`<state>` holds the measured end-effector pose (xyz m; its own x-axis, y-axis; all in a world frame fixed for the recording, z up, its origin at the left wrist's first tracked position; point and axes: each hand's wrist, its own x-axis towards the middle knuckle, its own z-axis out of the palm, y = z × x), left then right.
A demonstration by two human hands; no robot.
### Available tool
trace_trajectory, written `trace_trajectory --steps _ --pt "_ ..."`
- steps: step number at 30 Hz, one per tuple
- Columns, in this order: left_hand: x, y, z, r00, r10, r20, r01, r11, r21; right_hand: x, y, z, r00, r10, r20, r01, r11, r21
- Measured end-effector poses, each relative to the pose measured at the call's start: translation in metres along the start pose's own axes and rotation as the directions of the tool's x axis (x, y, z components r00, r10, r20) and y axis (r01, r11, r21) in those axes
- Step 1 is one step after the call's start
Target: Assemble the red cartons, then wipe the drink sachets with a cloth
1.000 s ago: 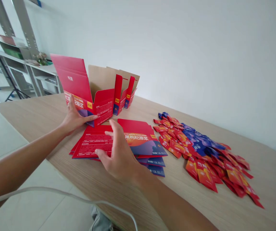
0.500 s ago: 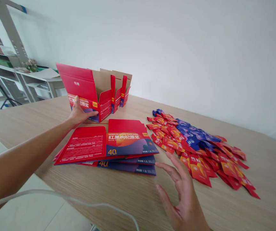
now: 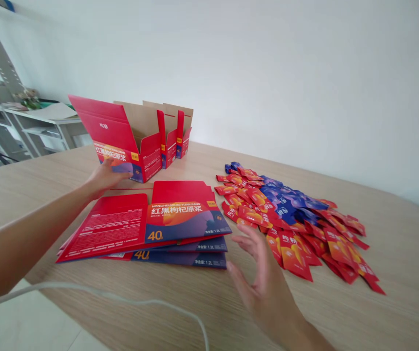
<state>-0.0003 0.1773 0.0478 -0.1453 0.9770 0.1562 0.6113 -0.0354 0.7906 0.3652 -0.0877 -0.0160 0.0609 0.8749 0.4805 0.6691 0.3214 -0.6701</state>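
Observation:
My left hand [image 3: 107, 176] lies against the lower front of the nearest red carton [image 3: 112, 134], its thumb stretched out to the right. This carton stands upright with its top flap raised. Two more red cartons [image 3: 171, 141] [image 3: 183, 136] stand open behind it. In front lies a stack of flattened cartons [image 3: 180, 209], red and dark blue with Chinese lettering. Beside the stack's right corner, my right hand [image 3: 258, 273] hangs with fingers apart and curved, holding nothing. Whether its fingertips touch the stack I cannot tell.
A heap of red and blue sachets [image 3: 290, 209] spreads over the right of the wooden table [image 3: 395, 243]. A white cable [image 3: 122, 297] crosses the near foreground. Shelves and a grey desk [image 3: 45, 122] stand at the far left, and a white wall rises behind.
The view has swung slightly to the right, so everything sits further left in it. My left hand has slid lower on the carton's front. My right hand has come closer to the stack's corner.

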Motion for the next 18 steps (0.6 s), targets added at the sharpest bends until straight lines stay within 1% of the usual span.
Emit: trace_trajectory --steps 2,3,5,7,8,9,11,13,16,18 --pt "-0.015 -0.007 -0.011 0.999 -0.035 0.004 0.035 0.998 0.056 0.027 0.006 -0.002 0.992 0.112 0.053 -0.111 0.994 -0.018" --pt "-0.023 -0.011 -0.016 0.998 -0.065 0.009 0.064 0.994 0.087 0.042 0.010 -0.001 0.978 0.191 0.087 -0.189 0.982 -0.026" --pt "-0.044 -0.018 -0.026 0.986 -0.158 0.047 0.153 0.984 0.090 0.070 0.017 0.003 0.925 0.347 0.157 -0.348 0.937 -0.018" --pt "-0.066 -0.021 -0.031 0.966 -0.232 0.118 0.235 0.972 -0.017 0.093 0.022 0.011 0.871 0.446 0.204 -0.464 0.884 0.048" --pt "-0.077 -0.020 -0.032 0.958 -0.240 0.158 0.257 0.962 -0.096 0.102 0.023 0.016 0.856 0.472 0.213 -0.499 0.861 0.097" --pt "-0.087 -0.018 -0.033 0.954 -0.236 0.184 0.269 0.947 -0.177 0.108 0.024 0.020 0.847 0.486 0.214 -0.520 0.841 0.148" --pt "-0.104 -0.011 -0.033 0.957 -0.226 0.182 0.274 0.911 -0.308 0.113 0.022 0.028 0.846 0.486 0.222 -0.531 0.810 0.250" --pt "-0.116 -0.001 -0.034 0.952 -0.254 0.170 0.302 0.866 -0.399 0.110 0.018 0.030 0.846 0.452 0.281 -0.529 0.777 0.342" --pt "-0.126 0.013 -0.040 0.931 -0.336 0.140 0.362 0.806 -0.468 0.096 0.010 0.022 0.847 0.383 0.368 -0.525 0.710 0.469" --pt "-0.132 0.021 -0.044 0.925 -0.370 0.090 0.366 0.797 -0.480 0.083 0.005 0.011 0.849 0.343 0.402 -0.523 0.656 0.544"
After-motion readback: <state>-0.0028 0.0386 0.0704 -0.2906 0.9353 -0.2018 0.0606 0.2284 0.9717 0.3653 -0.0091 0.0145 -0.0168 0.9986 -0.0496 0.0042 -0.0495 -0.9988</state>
